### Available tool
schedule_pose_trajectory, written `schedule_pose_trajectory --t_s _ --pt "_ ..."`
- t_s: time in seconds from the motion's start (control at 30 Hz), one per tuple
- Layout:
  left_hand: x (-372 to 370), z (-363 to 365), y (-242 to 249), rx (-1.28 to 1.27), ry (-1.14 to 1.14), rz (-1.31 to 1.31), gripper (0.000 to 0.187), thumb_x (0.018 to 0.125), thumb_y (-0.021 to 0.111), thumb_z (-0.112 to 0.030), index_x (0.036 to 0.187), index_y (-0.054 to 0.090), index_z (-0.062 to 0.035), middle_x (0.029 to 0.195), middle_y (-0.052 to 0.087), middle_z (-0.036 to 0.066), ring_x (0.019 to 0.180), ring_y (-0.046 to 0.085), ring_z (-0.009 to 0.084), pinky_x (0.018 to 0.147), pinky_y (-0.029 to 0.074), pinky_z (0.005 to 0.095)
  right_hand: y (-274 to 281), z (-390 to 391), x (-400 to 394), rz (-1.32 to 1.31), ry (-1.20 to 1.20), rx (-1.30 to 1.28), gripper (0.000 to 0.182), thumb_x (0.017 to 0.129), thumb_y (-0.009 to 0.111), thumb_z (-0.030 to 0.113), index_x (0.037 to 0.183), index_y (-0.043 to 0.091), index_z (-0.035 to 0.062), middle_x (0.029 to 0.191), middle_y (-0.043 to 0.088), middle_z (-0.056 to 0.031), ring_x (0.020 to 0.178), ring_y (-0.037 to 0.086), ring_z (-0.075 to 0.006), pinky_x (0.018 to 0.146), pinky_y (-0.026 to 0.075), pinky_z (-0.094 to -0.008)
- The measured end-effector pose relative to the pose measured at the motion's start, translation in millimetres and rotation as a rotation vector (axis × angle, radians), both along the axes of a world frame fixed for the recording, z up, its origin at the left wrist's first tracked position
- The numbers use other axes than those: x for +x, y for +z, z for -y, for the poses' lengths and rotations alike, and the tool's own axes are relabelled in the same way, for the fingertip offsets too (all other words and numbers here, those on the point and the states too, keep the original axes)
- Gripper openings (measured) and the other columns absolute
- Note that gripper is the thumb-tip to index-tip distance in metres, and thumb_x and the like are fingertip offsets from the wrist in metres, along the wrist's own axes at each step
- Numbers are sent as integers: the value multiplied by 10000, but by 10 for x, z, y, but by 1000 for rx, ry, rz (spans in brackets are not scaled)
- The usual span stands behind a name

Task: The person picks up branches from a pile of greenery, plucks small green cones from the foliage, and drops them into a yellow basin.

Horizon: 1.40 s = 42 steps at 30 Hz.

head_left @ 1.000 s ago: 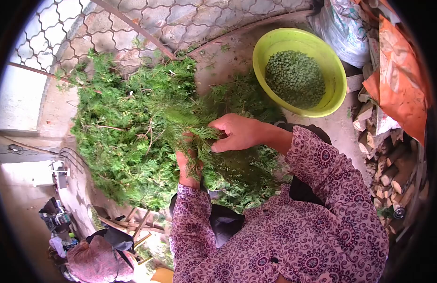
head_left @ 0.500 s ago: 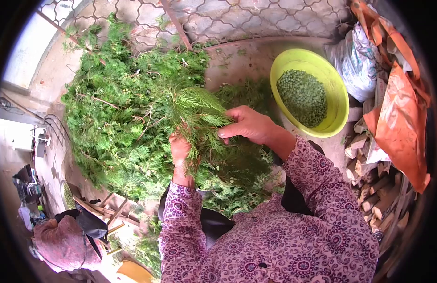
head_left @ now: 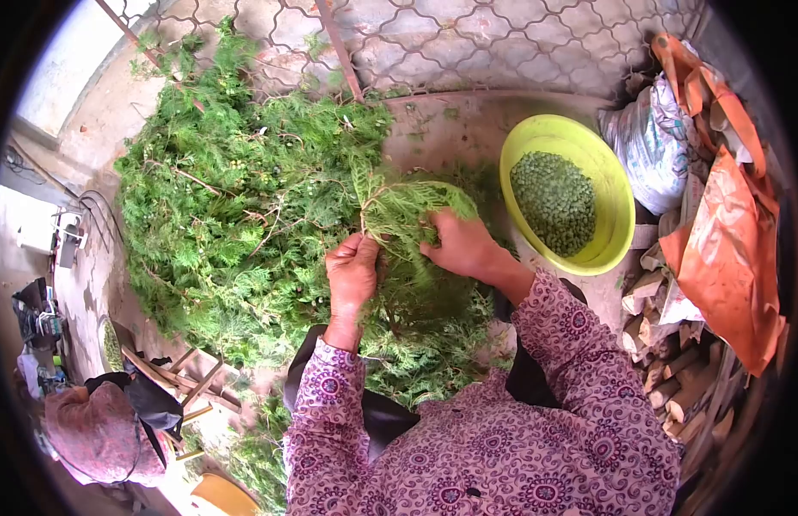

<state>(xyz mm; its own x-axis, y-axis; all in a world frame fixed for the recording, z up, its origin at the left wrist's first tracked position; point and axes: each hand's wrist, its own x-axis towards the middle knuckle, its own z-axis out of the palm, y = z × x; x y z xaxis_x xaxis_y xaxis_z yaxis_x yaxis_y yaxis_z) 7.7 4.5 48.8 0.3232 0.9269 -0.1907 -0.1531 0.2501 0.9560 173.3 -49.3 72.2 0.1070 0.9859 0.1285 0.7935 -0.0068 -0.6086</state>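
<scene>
My left hand [head_left: 354,268] is closed, thumb and fingers pinching the woody stem of a leafy evergreen branch [head_left: 407,206]. The branch's feathery green fronds spread to the right over my right hand [head_left: 469,248]. That hand is closed too, its curled fingers in among the fronds; the fingertips are partly hidden. Behind and beneath both hands lies a large heap of cut evergreen branches [head_left: 218,206] on the floor. To the right of my right hand stands a yellow-green basin [head_left: 618,202] with many small round green cones [head_left: 554,198] in it.
A metal lattice gate [head_left: 468,43] runs along the back. At right are a white sack [head_left: 644,142], an orange plastic sheet [head_left: 730,267] and stacked firewood [head_left: 687,378]. Lower left, another person [head_left: 106,430] sits near a wooden frame [head_left: 192,378] and a yellow tub [head_left: 222,494].
My left hand has moved right and slightly up, now showing its pinch on the stem. My right hand has shifted a little, fingers more curled into the fronds. The view has tilted slightly.
</scene>
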Motion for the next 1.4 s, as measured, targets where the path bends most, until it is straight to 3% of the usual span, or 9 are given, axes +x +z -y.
schedule_pose_trajectory --t_s 0.13,0.3,0.33,0.43,0.57,0.6,0.7,1.0,1.4 --pt "63 79 -69 161 14 -44 225 868 543 -129 660 570 -46 526 472 -38 430 369 26 390 287 193 -178 -39 102 119 49 -167 302 647 626 139 916 537 35 849 565 -155 781 540 -348 684 410 -417" --pt "31 46 -76 440 95 -99 236 857 558 -102 629 536 -42 564 475 -48 495 378 22 442 303 187 -421 -145 262 88 67 576 325 641 593 82 963 558 53 783 561 -148 741 544 -345 674 413 -414" --pt "-16 53 11 371 60 -54 237 868 541 -109 642 549 -38 574 499 -43 501 389 24 455 312 179 -224 -201 252 4 -73 167 296 634 598 82 928 582 55 697 566 -141 649 555 -326 603 439 -385" --pt "-145 -42 76 311 165 -110 225 877 528 -130 680 579 -34 580 523 -36 500 404 26 455 326 180 -155 -228 479 -159 -102 208 187 716 597 56 892 582 -4 678 594 -52 585 534 -96 533 427 -256" --pt "-280 -192 94 487 226 -316 168 870 536 -134 742 608 -53 606 539 -39 511 429 32 467 351 188 93 -138 506 -690 -76 -168 210 735 602 66 935 581 4 709 571 20 599 507 -39 538 412 -200" --pt "-276 -144 185 178 256 93 158 863 535 -116 717 583 -80 606 538 -33 543 458 39 505 381 198 75 -141 501 -691 -75 -167 210 735 602 66 935 581 4 709 571 20 599 507 -39 538 412 -200" --pt "-501 -363 -119 28 277 59 171 824 517 -146 971 585 -93 841 614 26 632 551 115 508 407 223 61 -145 510 -665 -8 14 245 750 582 75 987 575 10 715 568 14 592 509 -46 550 407 -188" --pt "-400 -303 131 -272 439 482 194 843 500 -265 933 530 -96 875 556 20 636 522 141 443 385 270 275 -43 676 -817 -39 -236 283 809 535 134 1063 548 10 702 579 -22 567 541 -76 522 430 -196" --pt "-675 -963 -314 188 -691 1187 332 930 367 -277 1129 450 -24 745 550 68 571 449 161 489 366 314 192 -7 870 -865 68 -46 227 788 533 95 992 576 5 751 585 -27 600 554 -87 576 444 -193"
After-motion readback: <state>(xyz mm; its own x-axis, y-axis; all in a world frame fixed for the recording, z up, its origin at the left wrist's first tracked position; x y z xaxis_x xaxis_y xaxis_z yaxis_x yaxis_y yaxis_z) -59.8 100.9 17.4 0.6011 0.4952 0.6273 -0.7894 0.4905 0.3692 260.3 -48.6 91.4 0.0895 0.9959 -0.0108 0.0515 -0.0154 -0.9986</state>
